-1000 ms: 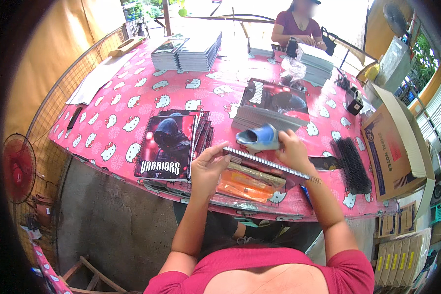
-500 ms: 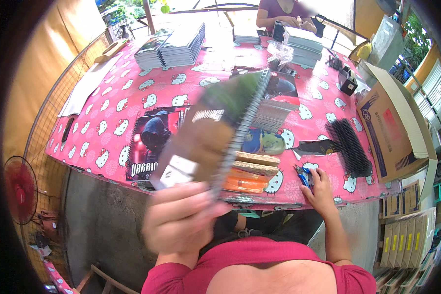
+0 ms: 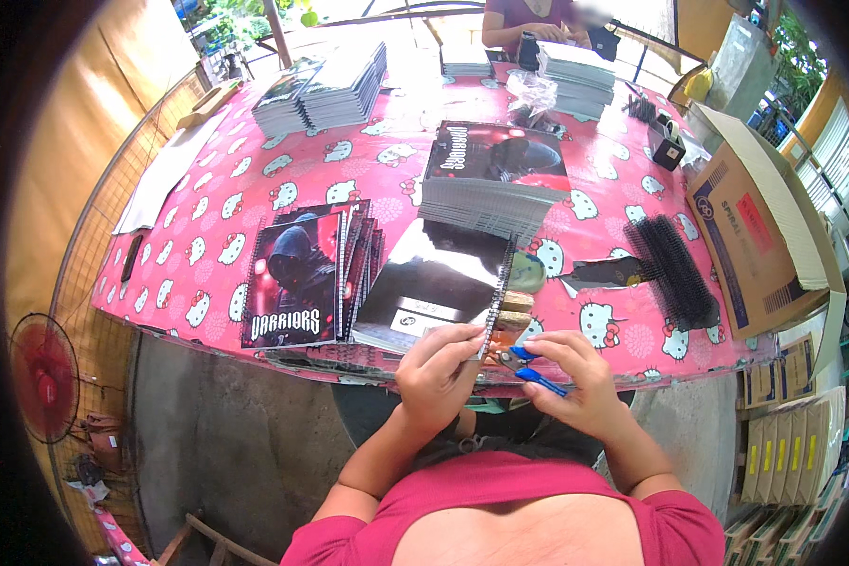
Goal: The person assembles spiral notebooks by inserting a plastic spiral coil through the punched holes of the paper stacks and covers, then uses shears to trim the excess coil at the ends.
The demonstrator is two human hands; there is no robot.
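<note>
"Which step?"
"Trimming the coil (image 3: 501,292), I judge: my left hand (image 3: 439,375) grips the spiral notebook (image 3: 434,278); my right hand (image 3: 577,382) holds blue-handled cutters (image 3: 541,381) at its near corner."
"Next?"
"Steady coil, careful squeeze."

The central spiral notebook (image 3: 434,292) has a smooth, glossy cover; the cutters (image 3: 540,380) have plastic handles. The worktop (image 3: 208,283) looks shiny and plastic-coated. Toward three o'clock, a matt cardboard box (image 3: 740,250); toward eight, matt concrete-looking floor (image 3: 236,415).
</note>
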